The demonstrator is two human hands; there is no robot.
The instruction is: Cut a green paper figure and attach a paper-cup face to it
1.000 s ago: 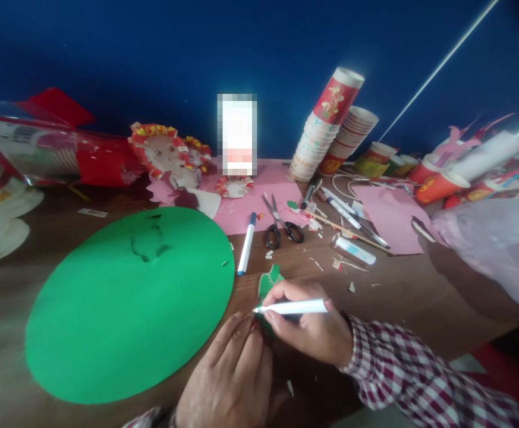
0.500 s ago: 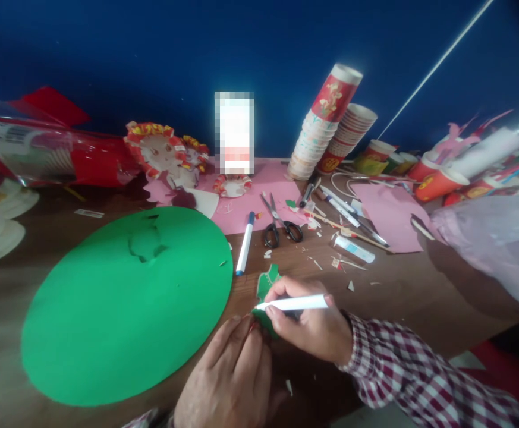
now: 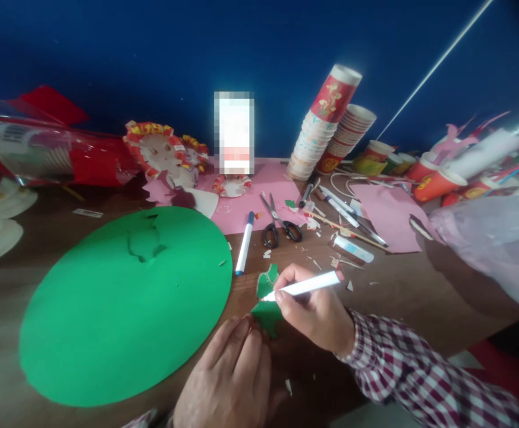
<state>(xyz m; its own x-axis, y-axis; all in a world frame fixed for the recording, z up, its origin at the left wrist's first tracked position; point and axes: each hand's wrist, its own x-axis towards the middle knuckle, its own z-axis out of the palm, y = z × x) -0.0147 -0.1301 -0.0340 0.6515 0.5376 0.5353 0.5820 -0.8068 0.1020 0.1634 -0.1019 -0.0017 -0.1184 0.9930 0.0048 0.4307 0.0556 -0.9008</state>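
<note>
Right hand pinches white marker; left hand, fingers bunched, holds green cutout. Scissors lie at its twelve o'clock.

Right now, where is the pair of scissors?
In the head view, the scissors lie just right of the blue-capped marker, blades over the pink paper, beyond both hands.

Brown table — bearing green oval sheet, pink paper, scraps
</note>
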